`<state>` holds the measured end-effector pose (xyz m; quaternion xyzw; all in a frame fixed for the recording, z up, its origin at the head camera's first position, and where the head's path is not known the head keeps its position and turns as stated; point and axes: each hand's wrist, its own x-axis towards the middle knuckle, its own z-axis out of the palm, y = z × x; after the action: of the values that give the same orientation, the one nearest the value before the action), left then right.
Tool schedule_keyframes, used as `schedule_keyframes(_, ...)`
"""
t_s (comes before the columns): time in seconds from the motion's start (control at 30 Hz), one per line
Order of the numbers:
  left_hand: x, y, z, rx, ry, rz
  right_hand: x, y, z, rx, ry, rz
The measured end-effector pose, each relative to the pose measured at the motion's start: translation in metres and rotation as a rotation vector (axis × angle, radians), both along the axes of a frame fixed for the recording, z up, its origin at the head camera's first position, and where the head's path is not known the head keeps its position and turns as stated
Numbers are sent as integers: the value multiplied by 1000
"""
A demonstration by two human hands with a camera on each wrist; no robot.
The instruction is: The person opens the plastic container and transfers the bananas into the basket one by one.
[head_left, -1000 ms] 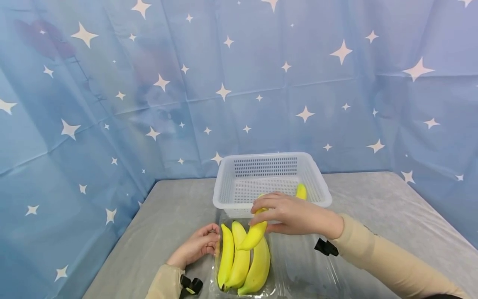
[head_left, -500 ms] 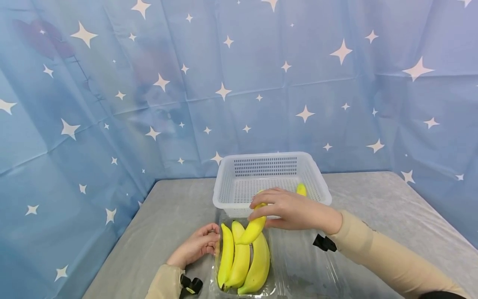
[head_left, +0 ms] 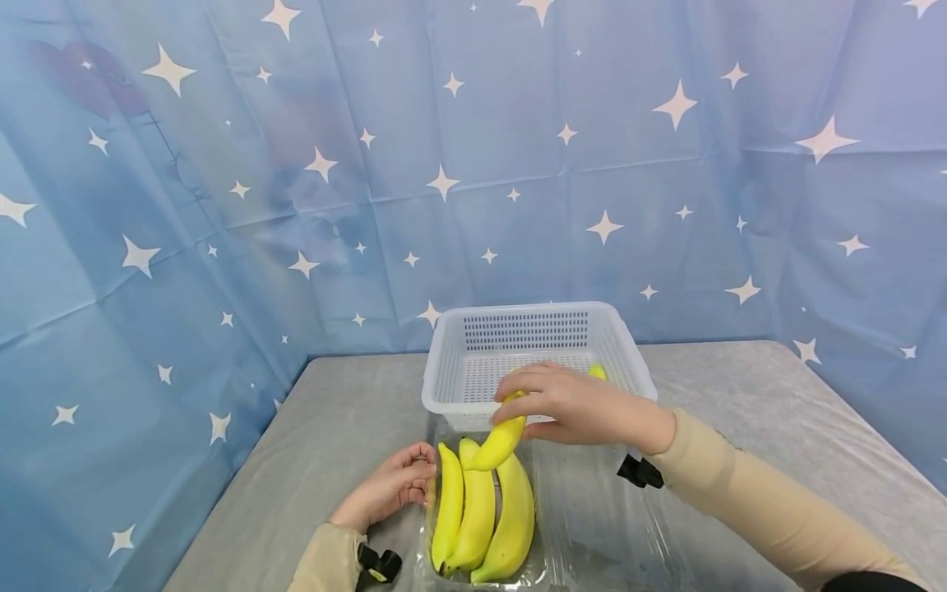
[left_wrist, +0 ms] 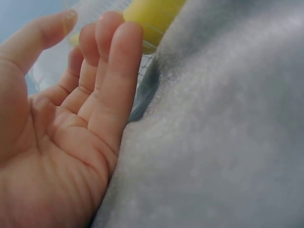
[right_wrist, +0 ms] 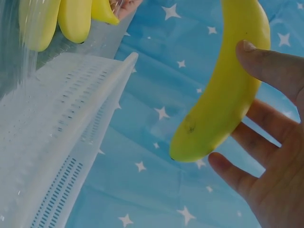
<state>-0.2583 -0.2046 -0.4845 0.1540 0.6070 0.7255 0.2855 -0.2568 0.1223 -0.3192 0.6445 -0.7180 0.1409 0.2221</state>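
Note:
In the head view my right hand (head_left: 577,407) grips a yellow banana (head_left: 499,444) between thumb and fingers, tilted above the far end of a clear plastic clamshell box (head_left: 423,551). The right wrist view shows the same banana (right_wrist: 228,90) with the thumb on one side and fingers on the other. Three bananas (head_left: 512,526) lie side by side in the box. My left hand (head_left: 395,485) rests beside the box's left wall, fingers loosely bent with the tips right at the plastic. A yellow fruit (left_wrist: 154,19) shows behind those fingertips in the left wrist view.
Behind the box stands a white perforated basket (head_left: 536,310), with a yellow tip (head_left: 598,372) of another fruit showing at its right side. The clear lid (head_left: 607,526) lies folded out to the right on the grey cloth (head_left: 355,395). A blue starry curtain (head_left: 518,230) hangs behind.
My right hand has risen slightly and moved a little farther back with the banana, toward the basket. The left hand and the three bananas in the box have stayed put.

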Motion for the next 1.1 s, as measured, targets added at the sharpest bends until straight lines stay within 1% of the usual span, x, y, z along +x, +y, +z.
schedule_keyframes(0.3, 1, 0, 0, -10, -14, 8, -4, 4, 3, 4, -5, -29)
schedule_keyframes(0.57, 1, -1, -1, 3, 7, 7, -10, 5, 2, -13, -14, -14)
schedule_keyframes(0.7, 1, 0, 1, 2, 2, 7, -13, 6, 2, -24, -18, -12)
schedule_keyframes(0.9, 1, 0, 4, 10, 7, -14, -20, 7, 1, -39, -24, -6)
schedule_keyframes(1.1, 1, 1, 4, 10, 6, -16, -27, 11, 2, -36, -25, -6)
